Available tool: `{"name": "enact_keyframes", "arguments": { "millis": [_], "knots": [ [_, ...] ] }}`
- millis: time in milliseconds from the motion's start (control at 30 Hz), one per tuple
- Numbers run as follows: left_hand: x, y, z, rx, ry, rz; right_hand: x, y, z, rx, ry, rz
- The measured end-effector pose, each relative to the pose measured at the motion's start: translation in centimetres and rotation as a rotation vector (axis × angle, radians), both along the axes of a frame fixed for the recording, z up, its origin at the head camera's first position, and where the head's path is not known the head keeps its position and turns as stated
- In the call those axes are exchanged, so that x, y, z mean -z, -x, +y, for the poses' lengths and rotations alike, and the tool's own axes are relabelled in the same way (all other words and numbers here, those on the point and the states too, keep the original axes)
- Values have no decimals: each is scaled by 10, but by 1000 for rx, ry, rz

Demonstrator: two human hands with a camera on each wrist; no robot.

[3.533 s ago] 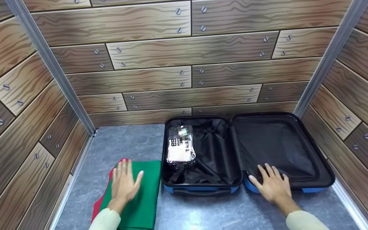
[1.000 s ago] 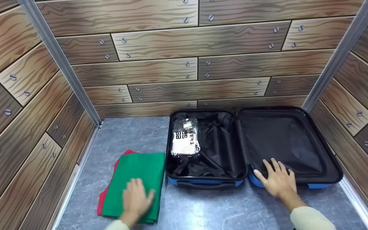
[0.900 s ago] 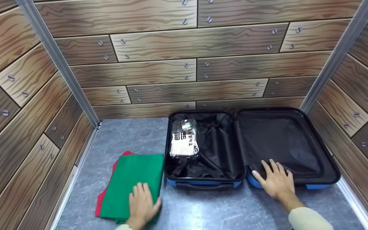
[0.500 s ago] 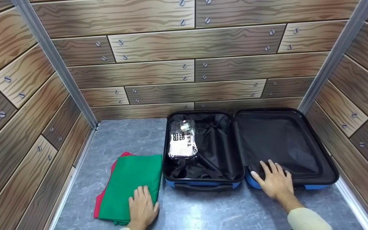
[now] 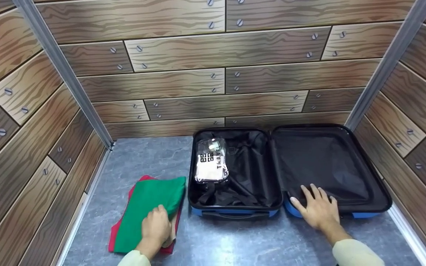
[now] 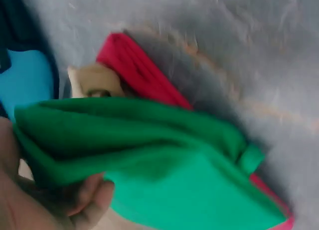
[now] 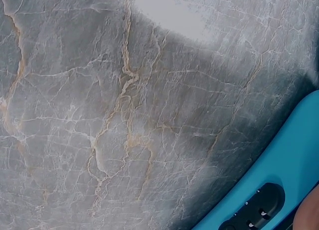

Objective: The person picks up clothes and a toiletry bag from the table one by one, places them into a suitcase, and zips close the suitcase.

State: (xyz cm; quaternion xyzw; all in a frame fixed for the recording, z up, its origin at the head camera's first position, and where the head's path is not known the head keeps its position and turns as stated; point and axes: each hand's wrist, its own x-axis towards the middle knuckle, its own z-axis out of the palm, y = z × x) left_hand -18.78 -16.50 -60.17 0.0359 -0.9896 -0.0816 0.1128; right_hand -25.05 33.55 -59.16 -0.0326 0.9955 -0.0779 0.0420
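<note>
My left hand (image 5: 155,226) pinches the folded green cloth (image 5: 139,210) near its right side and lifts that edge. Under the raised edge show a tan cloth (image 5: 171,235) and a folded red cloth (image 6: 144,70); red also peeks out along the left. In the left wrist view the green fabric bunches up beside my thumb and fingers. Fingers spread, my right hand (image 5: 319,210) rests on the front edge of the right half of the opened suitcase (image 5: 331,166). Its blue shell (image 7: 294,155) and black lock (image 7: 256,207) appear in the right wrist view.
A clear pouch (image 5: 211,162) marked TRAVEL lies in the suitcase's left half (image 5: 252,173), on black lining. A carry handle (image 5: 235,215) is on its front. Wood-plank patterned walls (image 5: 183,85) enclose the grey marbled surface (image 5: 142,155) on the back and both sides.
My left hand went from lying flat on the green cloth to its near right side, then gripped and raised that edge, uncovering tan and red layers. My right hand has stayed put.
</note>
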Motion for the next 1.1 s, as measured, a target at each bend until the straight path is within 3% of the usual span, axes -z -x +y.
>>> {"name": "enact_keyframes", "arguments": {
  "millis": [100,200,333,467,600,733,967,1100],
  "knots": [
    [4,1,4,10,225,37,1,-1,-1,3,1,-1],
    [7,2,5,-41,332,44,2,-1,-3,3,8,-6],
    [8,8,-2,-97,265,-42,1,-2,-5,1,16,-8],
    [22,12,-6,-60,161,-44,0,-2,-6,3,10,-1],
    [39,10,-12,-34,142,85,0,-2,-9,-2,10,12],
    [43,11,-20,-3,204,243,1,-2,-11,-4,21,31],
    [26,17,-28,133,354,487,2,-3,-6,-5,59,82],
    [11,22,-31,198,398,577,4,-5,-6,-15,90,193]
  ]
}}
